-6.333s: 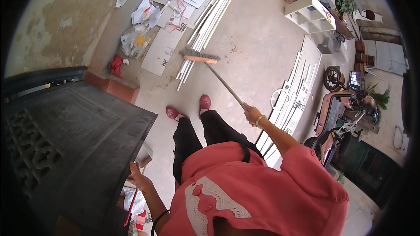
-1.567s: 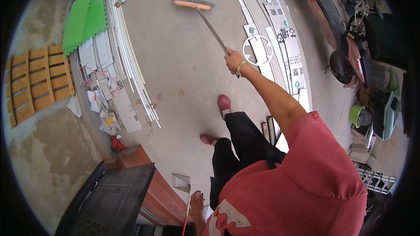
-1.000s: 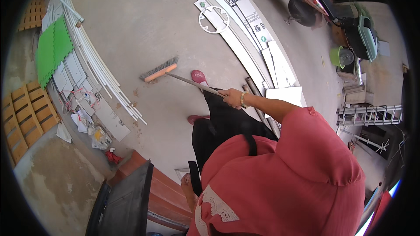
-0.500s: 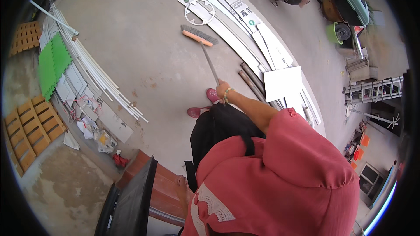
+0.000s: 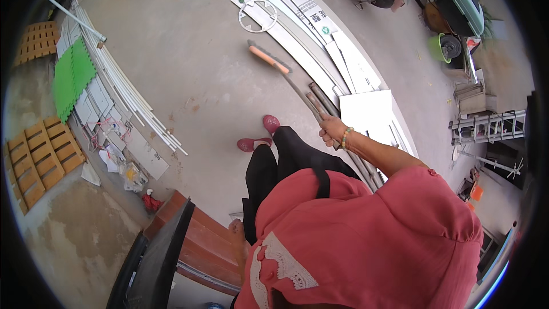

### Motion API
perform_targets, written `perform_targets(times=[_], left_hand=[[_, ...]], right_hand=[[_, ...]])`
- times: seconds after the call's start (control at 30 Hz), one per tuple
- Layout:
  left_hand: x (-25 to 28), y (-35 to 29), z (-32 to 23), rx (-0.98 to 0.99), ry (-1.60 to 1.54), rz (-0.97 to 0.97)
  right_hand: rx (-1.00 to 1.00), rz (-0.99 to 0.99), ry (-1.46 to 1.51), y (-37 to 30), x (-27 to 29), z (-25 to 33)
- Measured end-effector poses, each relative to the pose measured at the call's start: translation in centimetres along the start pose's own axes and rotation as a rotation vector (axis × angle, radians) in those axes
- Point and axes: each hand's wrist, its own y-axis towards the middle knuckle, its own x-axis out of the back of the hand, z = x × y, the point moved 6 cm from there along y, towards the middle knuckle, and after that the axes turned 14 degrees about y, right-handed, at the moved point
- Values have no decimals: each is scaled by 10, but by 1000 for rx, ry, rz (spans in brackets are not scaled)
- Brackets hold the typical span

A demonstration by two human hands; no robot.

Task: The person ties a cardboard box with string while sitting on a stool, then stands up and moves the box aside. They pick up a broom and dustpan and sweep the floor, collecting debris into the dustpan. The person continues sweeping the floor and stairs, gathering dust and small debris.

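Observation:
A broom (image 5: 300, 96) with an orange head and grey bristles is in my right hand (image 5: 331, 130), whose fingers are wrapped round its handle. The head, smeared by motion, is ahead of my feet, beside the long white panels. The handle slants back toward me and passes close to some brown metal pipes (image 5: 323, 102). My left hand (image 5: 235, 228) hangs low by my left hip, near a reddish-brown panel (image 5: 209, 246). It is small and its fingers do not show clearly.
Long white boards (image 5: 297, 43) lie ahead and to the right, with a white ring (image 5: 273, 18) and a square white panel (image 5: 366, 115) on them. White pipes (image 5: 128, 88), a green foam mat (image 5: 74, 77) and wooden pallets (image 5: 43, 157) are at the left. A ladder (image 5: 489, 127) is at right.
My right hand has swung rightward and back toward me with the broom. The broom's head has turned and shifted slightly right, from flat-on to slanting. My left hand stays low at my side.

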Motion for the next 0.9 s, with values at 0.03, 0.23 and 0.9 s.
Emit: perform_targets(times=[0.03, 0.23, 0.9], left_hand=[[-3, 3, 18, -25, -25, -2], [-15, -21, 20, -114, 219, -29], [26, -35, 108, 35, 11, -124]], right_hand=[[7, -43, 14, 12, -4, -1], [-324, 394, 478, 161, -83, -149], [110, 431, -624, 66, -318, 26]])
